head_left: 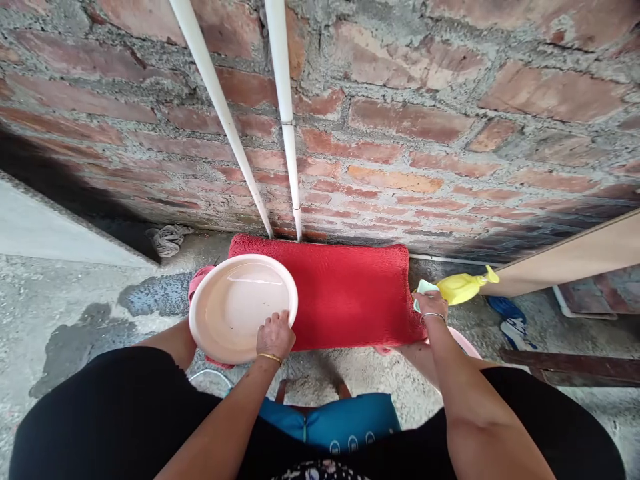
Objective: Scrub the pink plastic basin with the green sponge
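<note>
My left hand (276,335) is closed over the near right rim of a pale pink basin (210,337), its fingers curled to the inside. Shallow water shows in the basin, which rests on the left part of a red textured mat (350,293). At the mat's right end, my right hand (433,305) grips a small pale green, block-like object (426,287); its exact kind is unclear. Just beyond that hand is a yellow squeeze bottle (457,288), with its nozzle pointing right.
A brick wall (380,120) with two white pipes (285,100) rises behind the mat. Left on the wet concrete floor (100,320) lies a grey rag (169,240). A tan board (565,257) leans at right, near blue-and-white footwear (513,323) and a dark wooden bar (570,367).
</note>
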The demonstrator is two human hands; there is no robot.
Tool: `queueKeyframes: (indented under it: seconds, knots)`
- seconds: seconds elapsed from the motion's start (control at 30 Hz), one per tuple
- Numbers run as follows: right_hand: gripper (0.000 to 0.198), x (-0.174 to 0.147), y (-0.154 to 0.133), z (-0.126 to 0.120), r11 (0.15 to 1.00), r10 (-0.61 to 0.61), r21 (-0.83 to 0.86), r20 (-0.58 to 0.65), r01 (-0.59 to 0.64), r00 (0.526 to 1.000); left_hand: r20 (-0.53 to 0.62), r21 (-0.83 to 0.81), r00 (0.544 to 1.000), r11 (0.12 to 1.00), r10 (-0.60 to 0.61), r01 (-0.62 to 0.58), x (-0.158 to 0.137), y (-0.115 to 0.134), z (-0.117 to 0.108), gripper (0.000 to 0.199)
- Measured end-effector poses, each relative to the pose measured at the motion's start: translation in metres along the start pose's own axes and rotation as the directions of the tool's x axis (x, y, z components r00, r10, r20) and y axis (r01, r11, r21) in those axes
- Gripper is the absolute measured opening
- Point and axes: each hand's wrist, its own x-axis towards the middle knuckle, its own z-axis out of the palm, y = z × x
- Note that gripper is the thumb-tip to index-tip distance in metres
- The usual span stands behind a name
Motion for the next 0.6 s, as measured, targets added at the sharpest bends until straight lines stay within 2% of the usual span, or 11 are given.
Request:
queueKeyframes:
  seconds: [0.1, 0.23, 0.33, 0.43, 0.6]
  knots:
    - [0.044, -0.009, -0.013, 0.0, 0.998, 0.032, 0.046, 0.013, -0.033, 0.999, 0.006, 0.018, 1.0, 1.0, -0.01, 0.01, -0.001, 0.001, -0.002, 0.036]
    - [0.047, -0.017, -0.053, 0.015, 0.992, -0.066, 0.115, 0.062, 0.058, 0.996, 0.055, 0.038, 0.998, 0.999, -0.035, 0.033, 0.0, 0.004, -0.006, 0.038]
    - [0.047, -0.014, -0.066, 0.024, 0.987, -0.082, 0.147, 0.093, 0.068, 0.992, 0.07, 0.046, 0.996, 0.998, -0.049, 0.046, 0.001, 0.005, -0.007, 0.038]
    - [0.047, -0.006, -0.053, 0.026, 0.989, -0.066, 0.137, 0.119, 0.05, 0.991, 0.062, 0.044, 0.997, 0.998, -0.043, 0.041, 0.002, 0.004, -0.006, 0.037]
    - [0.032, -0.003, -0.001, 0.012, 0.997, -0.01, 0.076, 0.173, -0.003, 0.985, 0.046, 0.012, 0.999, 1.0, -0.018, 0.018, 0.002, 0.002, -0.003, 0.036]
